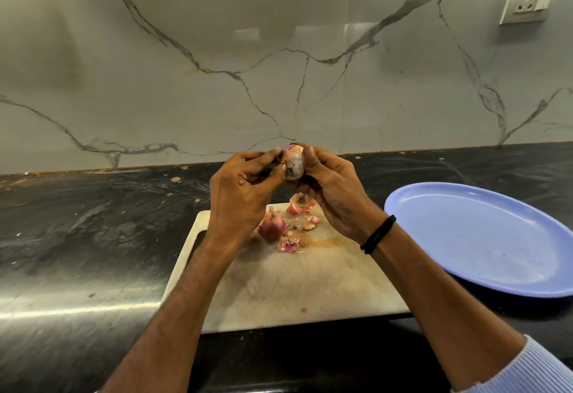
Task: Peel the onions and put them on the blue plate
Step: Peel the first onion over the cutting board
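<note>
I see the right hand (335,194) curled round a small, half-skinned red onion (294,165) above the stained white cutting board (288,287), the left hand (245,194) pinching its skin (blue plastic plate (483,237) lies just right).

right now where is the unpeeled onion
Head view: the unpeeled onion lies on the cutting board below the left hand, peel scraps at its right.

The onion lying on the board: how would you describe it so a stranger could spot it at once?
Find the white cutting board on the dark counter, left of the blue plate. Near its far edge, beside the left hand, lies a whole onion. Unlike the held onion, nobody touches it; unlike the flat peel scraps around it, it is round, skin intact.
</note>
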`<move>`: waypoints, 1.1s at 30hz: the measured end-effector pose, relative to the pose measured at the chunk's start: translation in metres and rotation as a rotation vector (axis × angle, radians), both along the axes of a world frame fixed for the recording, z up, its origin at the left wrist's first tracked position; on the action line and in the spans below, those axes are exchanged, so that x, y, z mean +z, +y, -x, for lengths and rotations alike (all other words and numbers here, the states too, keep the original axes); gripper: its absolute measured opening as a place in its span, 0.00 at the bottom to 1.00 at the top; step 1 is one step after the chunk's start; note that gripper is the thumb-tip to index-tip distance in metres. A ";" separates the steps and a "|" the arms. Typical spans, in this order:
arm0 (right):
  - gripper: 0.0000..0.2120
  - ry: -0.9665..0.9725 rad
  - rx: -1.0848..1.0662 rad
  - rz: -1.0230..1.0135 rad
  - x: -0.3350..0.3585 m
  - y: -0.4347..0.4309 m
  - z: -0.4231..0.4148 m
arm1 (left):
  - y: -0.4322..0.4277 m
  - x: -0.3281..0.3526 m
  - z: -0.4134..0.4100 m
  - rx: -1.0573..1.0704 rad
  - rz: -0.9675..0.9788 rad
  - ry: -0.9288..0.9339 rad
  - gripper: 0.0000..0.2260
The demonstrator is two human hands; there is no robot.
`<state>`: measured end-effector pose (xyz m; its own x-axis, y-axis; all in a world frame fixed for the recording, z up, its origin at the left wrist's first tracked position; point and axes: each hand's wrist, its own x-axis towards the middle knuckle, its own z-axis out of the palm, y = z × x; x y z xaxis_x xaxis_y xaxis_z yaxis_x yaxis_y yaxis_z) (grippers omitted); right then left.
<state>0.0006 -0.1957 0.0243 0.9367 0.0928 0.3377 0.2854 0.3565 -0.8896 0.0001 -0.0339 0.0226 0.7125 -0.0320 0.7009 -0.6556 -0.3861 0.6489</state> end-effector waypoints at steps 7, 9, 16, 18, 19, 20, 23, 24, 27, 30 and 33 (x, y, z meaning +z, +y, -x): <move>0.21 -0.022 -0.010 0.016 0.000 0.000 0.000 | -0.001 0.001 0.002 0.055 0.037 0.016 0.12; 0.18 -0.047 -0.024 0.044 -0.001 -0.001 -0.001 | -0.002 0.002 0.003 0.057 0.043 0.054 0.11; 0.17 -0.088 -0.051 0.143 -0.002 -0.004 -0.001 | 0.000 0.001 0.002 0.052 0.058 0.165 0.12; 0.17 -0.082 -0.051 0.150 -0.003 -0.004 -0.002 | 0.000 0.000 0.001 0.063 0.038 0.159 0.10; 0.16 -0.078 -0.050 0.153 -0.003 -0.003 -0.002 | 0.000 0.000 0.000 0.072 0.025 0.151 0.10; 0.16 -0.074 -0.051 0.155 -0.004 -0.003 -0.002 | -0.001 0.000 0.001 0.082 0.014 0.140 0.09; 0.15 -0.077 -0.068 0.167 -0.006 0.000 -0.002 | -0.003 -0.002 0.001 0.115 -0.002 0.086 0.09; 0.15 -0.082 -0.075 0.174 -0.006 0.001 -0.003 | -0.004 -0.002 0.001 0.133 -0.005 0.066 0.09; 0.14 -0.099 -0.100 0.196 -0.008 0.003 -0.003 | -0.008 -0.005 0.002 0.164 0.004 0.017 0.08; 0.14 -0.114 -0.111 0.200 -0.010 0.007 -0.003 | -0.013 -0.007 0.004 0.207 0.015 -0.036 0.09; 0.14 -0.123 -0.114 0.210 -0.010 0.009 -0.002 | -0.016 -0.008 0.007 0.250 0.040 -0.070 0.09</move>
<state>0.0026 -0.1867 0.0139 0.8983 0.0689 0.4339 0.4234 0.1273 -0.8969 -0.0071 -0.0501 0.0150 0.6445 0.1673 0.7461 -0.5871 -0.5169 0.6230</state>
